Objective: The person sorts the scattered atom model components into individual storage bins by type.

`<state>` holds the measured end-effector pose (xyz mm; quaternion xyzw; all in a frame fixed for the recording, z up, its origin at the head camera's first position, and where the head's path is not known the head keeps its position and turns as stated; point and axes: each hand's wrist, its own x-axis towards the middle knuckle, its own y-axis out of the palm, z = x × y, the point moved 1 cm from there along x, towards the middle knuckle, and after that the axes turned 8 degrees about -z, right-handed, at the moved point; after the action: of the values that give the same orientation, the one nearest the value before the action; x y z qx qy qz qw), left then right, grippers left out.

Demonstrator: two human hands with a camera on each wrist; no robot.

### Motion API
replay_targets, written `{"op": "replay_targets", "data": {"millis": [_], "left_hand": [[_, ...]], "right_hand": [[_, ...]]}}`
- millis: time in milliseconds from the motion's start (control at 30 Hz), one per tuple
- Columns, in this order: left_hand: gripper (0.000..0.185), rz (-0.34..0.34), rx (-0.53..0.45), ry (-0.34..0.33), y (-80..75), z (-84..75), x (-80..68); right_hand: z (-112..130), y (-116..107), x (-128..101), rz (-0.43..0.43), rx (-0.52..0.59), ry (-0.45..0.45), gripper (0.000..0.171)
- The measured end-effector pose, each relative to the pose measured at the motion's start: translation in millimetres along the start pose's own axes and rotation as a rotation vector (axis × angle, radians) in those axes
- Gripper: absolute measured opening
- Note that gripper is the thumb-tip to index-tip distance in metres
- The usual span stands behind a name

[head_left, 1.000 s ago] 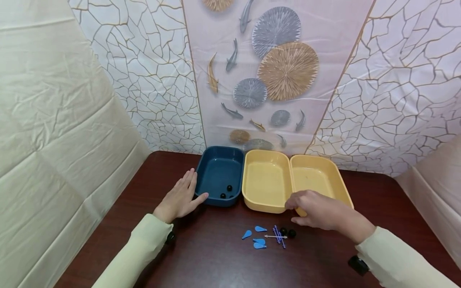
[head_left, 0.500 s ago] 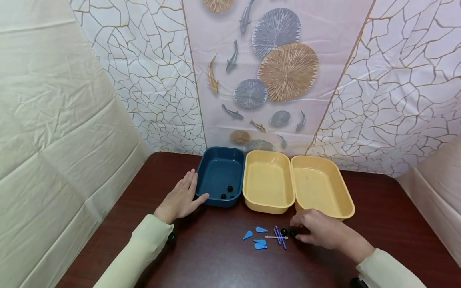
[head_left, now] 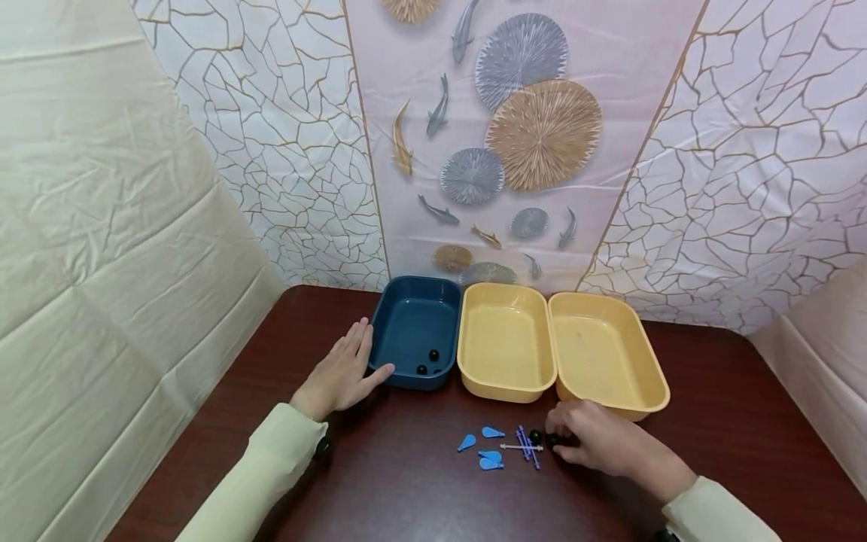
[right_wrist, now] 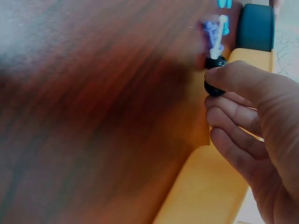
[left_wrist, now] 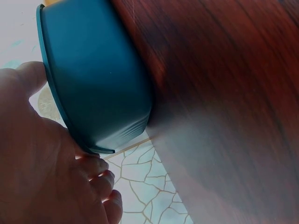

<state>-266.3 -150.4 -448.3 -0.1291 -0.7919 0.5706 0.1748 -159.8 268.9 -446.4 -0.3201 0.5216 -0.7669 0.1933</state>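
Observation:
My right hand (head_left: 596, 440) pinches a black ball (right_wrist: 215, 87) between thumb and fingers, low over the table in front of the right yellow tray (head_left: 653, 361). Just left of it lies another black ball (head_left: 536, 436), beside a small crossed pile of purple sticks (head_left: 530, 452) and one pale stick (head_left: 515, 447). My left hand (head_left: 336, 376) rests with straight fingers along the left rim of the dark blue tray (head_left: 413, 324), its thumb at the front corner. In the left wrist view the blue tray's outer wall (left_wrist: 98, 74) shows beside the palm. Several black balls (head_left: 433, 354) lie inside that tray.
Several light blue drop-shaped pieces (head_left: 491, 464) lie on the dark wooden table (head_left: 420, 482), left of the sticks. A middle yellow tray (head_left: 508, 339) stands between the blue tray and the right yellow one. Patterned cloth (head_left: 311, 150) hangs behind the table.
My right hand has come down from over the right yellow tray's front edge to the table and taken the right-hand black ball between its fingertips. The left hand has stayed put.

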Motion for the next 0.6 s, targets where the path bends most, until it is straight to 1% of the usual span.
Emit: {"op": "replay_targets", "data": {"millis": [100, 267, 400, 600], "left_hand": [[0.092, 0.003, 0.001, -0.002, 0.4, 0.4, 0.0], [0.092, 0.001, -0.008, -0.003, 1.3, 0.5, 0.5], [0.092, -0.001, -0.008, 0.000, 1.0, 0.4, 0.6], [0.092, 0.005, -0.007, -0.002, 0.4, 0.4, 0.1]], "right_hand": [[2, -7, 4, 0.008, -0.022, -0.004, 0.021], [7, -23, 14, 0.005, -0.049, -0.053, 0.023], [10, -36, 24, 0.022, -0.057, -0.050, 0.025], [13, -52, 41, 0.047, -0.076, -0.041, 0.017]]}}
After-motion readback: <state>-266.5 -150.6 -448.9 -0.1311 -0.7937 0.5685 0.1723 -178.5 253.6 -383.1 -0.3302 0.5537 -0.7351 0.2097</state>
